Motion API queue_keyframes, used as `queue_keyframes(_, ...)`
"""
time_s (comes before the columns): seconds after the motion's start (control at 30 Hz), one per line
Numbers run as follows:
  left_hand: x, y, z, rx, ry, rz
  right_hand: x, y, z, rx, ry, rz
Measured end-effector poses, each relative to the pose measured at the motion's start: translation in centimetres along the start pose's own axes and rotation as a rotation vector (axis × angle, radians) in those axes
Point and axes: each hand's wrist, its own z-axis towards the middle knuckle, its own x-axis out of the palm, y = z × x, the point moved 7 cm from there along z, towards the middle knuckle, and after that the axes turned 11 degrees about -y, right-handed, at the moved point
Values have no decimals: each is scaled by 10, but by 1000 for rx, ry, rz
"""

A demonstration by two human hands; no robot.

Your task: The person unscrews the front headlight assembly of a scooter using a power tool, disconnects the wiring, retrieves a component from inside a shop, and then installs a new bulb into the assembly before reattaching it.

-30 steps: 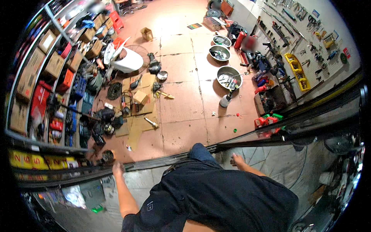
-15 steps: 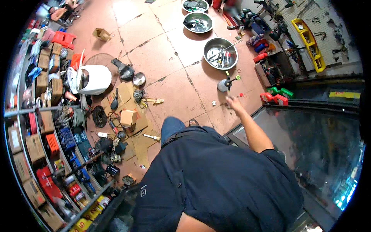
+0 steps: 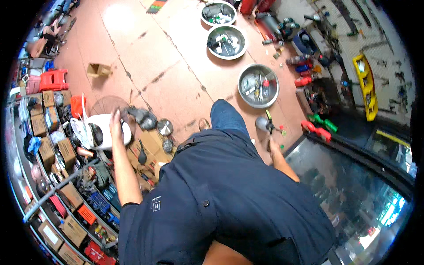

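Observation:
My left hand (image 3: 115, 126) is stretched out at the left, its fingers extended and holding nothing that I can see. It overlaps the white plastic container (image 3: 104, 120) in the picture; whether they touch, I cannot tell. At the right, my right hand (image 3: 274, 144) hangs low, its fingers blurred and partly hidden. Closest to that hand is a spray bottle (image 3: 262, 123) with a pale body and dark top, standing on the tiled floor. Beyond the bottle, a round metal basin (image 3: 258, 103) contains tools and small parts.
Two more metal basins (image 3: 227, 56) stand farther off. Crowded shelves (image 3: 66, 153) line the left, with cardboard (image 3: 149, 140) and tools on the floor beside them. A glass-topped case (image 3: 318, 176) is close at right, near red and green bottles (image 3: 316, 131). An open carton (image 3: 99, 70) lies far left.
My left arm has come into view. My right hand has dropped lower and nearer my body. The view has shifted, and a jeans-clad knee now shows farther forward and to the right.

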Motion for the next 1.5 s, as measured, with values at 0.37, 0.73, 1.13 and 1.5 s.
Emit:
queue_keyframes(0.37,107,39,201,-85,71,426,136,515,15,-125,423,245)
queue_keyframes(0.73,135,41,362,-734,-27,559,224,928,87,-353,247,425)
queue_keyframes(1.13,514,-438,822,145,92,276,345,889,134,58,307,69)
queue_keyframes(1.5,608,-305,907,-249,443,723,248,1190,182,-36,-2,797)
